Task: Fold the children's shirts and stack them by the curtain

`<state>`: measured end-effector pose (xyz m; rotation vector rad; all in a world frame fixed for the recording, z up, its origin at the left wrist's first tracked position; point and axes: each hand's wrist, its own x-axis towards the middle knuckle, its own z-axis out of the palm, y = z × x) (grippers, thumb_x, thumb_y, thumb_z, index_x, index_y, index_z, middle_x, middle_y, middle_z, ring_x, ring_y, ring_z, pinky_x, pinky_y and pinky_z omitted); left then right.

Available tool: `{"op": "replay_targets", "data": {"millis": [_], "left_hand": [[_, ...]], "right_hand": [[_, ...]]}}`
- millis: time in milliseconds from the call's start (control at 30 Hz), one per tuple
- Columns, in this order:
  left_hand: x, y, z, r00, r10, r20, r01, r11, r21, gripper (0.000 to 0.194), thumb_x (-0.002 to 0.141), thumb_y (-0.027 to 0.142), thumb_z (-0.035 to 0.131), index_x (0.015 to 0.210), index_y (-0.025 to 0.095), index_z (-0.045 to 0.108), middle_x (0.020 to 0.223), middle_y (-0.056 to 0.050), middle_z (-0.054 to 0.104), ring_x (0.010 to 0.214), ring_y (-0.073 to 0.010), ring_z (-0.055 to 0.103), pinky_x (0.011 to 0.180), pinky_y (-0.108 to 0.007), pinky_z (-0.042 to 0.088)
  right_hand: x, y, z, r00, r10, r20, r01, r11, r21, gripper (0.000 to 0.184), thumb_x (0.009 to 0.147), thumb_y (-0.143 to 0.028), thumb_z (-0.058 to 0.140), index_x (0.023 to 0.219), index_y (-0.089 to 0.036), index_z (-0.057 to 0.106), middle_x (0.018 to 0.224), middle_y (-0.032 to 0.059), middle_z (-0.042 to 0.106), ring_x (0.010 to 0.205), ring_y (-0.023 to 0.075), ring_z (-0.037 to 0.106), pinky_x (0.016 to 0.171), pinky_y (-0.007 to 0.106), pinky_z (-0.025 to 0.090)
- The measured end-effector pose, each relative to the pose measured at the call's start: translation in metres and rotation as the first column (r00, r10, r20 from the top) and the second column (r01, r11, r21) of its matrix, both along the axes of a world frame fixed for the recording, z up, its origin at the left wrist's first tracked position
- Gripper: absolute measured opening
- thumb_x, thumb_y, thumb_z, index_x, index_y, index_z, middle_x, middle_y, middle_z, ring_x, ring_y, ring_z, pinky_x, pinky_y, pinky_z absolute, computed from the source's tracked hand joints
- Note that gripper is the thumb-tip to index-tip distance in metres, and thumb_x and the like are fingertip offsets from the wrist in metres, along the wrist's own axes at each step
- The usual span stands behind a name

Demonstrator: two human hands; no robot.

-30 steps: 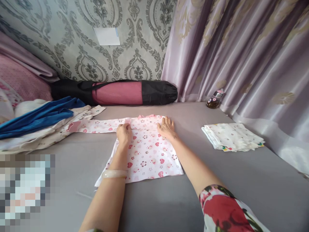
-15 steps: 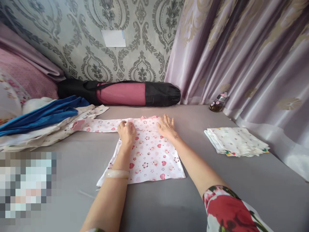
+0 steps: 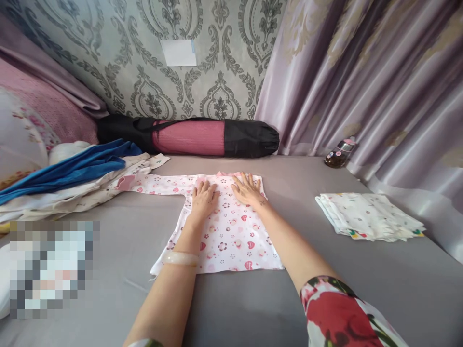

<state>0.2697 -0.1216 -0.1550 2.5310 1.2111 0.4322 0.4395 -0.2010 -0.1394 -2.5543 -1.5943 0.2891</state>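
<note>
A small white garment (image 3: 231, 236) printed with pink hearts and flowers lies flat on the grey bed sheet (image 3: 325, 289), one sleeve stretched out to the left. My left hand (image 3: 204, 198) rests flat on its upper part, fingers stretched out. My right hand (image 3: 248, 189) lies flat beside it near the collar, fingers spread. Neither hand holds anything. A pale bangle sits on my left wrist.
A folded white printed cloth (image 3: 369, 222) lies to the right. A heap of clothes with a blue fabric (image 3: 68, 171) on top sits at the left. A pink mat in a black bag (image 3: 195, 137) lies along the wall. A small bottle (image 3: 338, 154) stands by the curtain.
My left hand has opened from a loose fist to lie flat and slid right toward my right hand. My right hand has shifted slightly left. The view has turned a little to the left.
</note>
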Motion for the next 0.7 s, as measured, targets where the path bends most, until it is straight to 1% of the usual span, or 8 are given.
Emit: {"op": "replay_targets", "data": {"millis": [100,233,300,400,467,533,600,700], "left_hand": [[0.000,0.001,-0.001,1.000,0.000,0.021,0.000,1.000,0.006,0.041,0.095,0.036,0.045,0.132,0.024,0.058,0.152,-0.012,0.044,0.145,-0.0330,0.031,0.117,-0.056,0.021],[0.001,0.003,-0.004,0.998,0.012,0.059,-0.012,1.000,-0.001,0.038,0.095,0.034,0.044,0.128,0.023,0.059,0.151,-0.012,0.046,0.145,-0.0321,0.032,0.117,-0.056,0.022],[0.002,0.004,-0.005,0.995,0.028,0.092,-0.028,1.000,0.001,0.036,0.096,0.030,0.041,0.125,0.021,0.060,0.149,-0.013,0.047,0.144,-0.0308,0.034,0.117,-0.055,0.024],[0.002,0.008,-0.007,0.986,0.028,0.162,-0.033,0.999,0.023,0.035,0.095,0.024,0.038,0.121,0.019,0.061,0.145,-0.015,0.052,0.140,-0.0288,0.040,0.115,-0.052,0.028],[0.002,0.012,-0.009,0.977,0.019,0.214,-0.029,0.999,0.040,0.035,0.094,0.020,0.037,0.120,0.017,0.061,0.141,-0.017,0.054,0.137,-0.0281,0.044,0.114,-0.051,0.032],[0.002,0.017,-0.010,0.967,0.016,0.256,-0.028,0.999,0.043,0.038,0.092,0.016,0.037,0.122,0.013,0.060,0.138,-0.019,0.056,0.134,-0.0278,0.047,0.112,-0.049,0.035],[0.002,0.022,-0.012,0.958,0.016,0.287,-0.025,0.999,0.030,0.041,0.089,0.012,0.036,0.123,0.010,0.059,0.135,-0.021,0.057,0.131,-0.0275,0.050,0.111,-0.046,0.038],[0.001,0.027,-0.014,0.943,0.009,0.334,-0.014,1.000,0.013,0.045,0.084,0.008,0.037,0.123,0.009,0.059,0.130,-0.020,0.060,0.126,-0.0263,0.054,0.110,-0.044,0.041]], "right_hand": [[0.001,0.002,0.003,1.000,-0.005,-0.009,0.005,1.000,-0.025,0.060,0.100,-0.053,0.018,0.157,-0.034,0.021,0.166,0.0036,0.008,0.150,0.0366,0.004,0.115,0.066,0.004],[-0.004,0.007,0.013,0.999,-0.031,-0.033,0.029,0.997,-0.070,0.059,0.100,-0.048,0.024,0.157,-0.033,0.022,0.166,0.0060,0.008,0.150,0.0383,0.006,0.114,0.067,0.006],[-0.012,0.010,0.017,1.000,-0.009,-0.002,0.009,0.999,-0.037,0.058,0.100,-0.042,0.025,0.157,-0.028,0.024,0.166,0.0091,0.010,0.150,0.0364,0.008,0.116,0.064,0.005],[-0.030,0.016,0.020,0.992,0.108,0.068,-0.113,0.991,0.077,0.057,0.101,-0.035,0.022,0.156,-0.020,0.027,0.165,0.0114,0.014,0.151,0.0291,0.009,0.118,0.058,0.001],[-0.042,0.023,0.019,0.977,0.198,0.073,-0.206,0.972,0.110,0.057,0.101,-0.034,0.020,0.155,-0.017,0.028,0.164,0.0106,0.018,0.151,0.0258,0.010,0.119,0.056,0.001],[-0.049,0.030,0.017,0.964,0.259,0.051,-0.263,0.959,0.103,0.058,0.101,-0.035,0.019,0.155,-0.016,0.029,0.164,0.0097,0.020,0.151,0.0242,0.011,0.120,0.055,0.003],[-0.053,0.037,0.013,0.963,0.269,0.023,-0.270,0.959,0.085,0.058,0.102,-0.036,0.019,0.155,-0.015,0.029,0.163,0.0093,0.020,0.151,0.0236,0.012,0.120,0.054,0.005],[-0.052,0.043,0.006,0.976,0.217,-0.004,-0.216,0.973,0.080,0.060,0.102,-0.039,0.017,0.155,-0.014,0.028,0.164,0.0081,0.020,0.151,0.0239,0.013,0.120,0.053,0.006]]}}
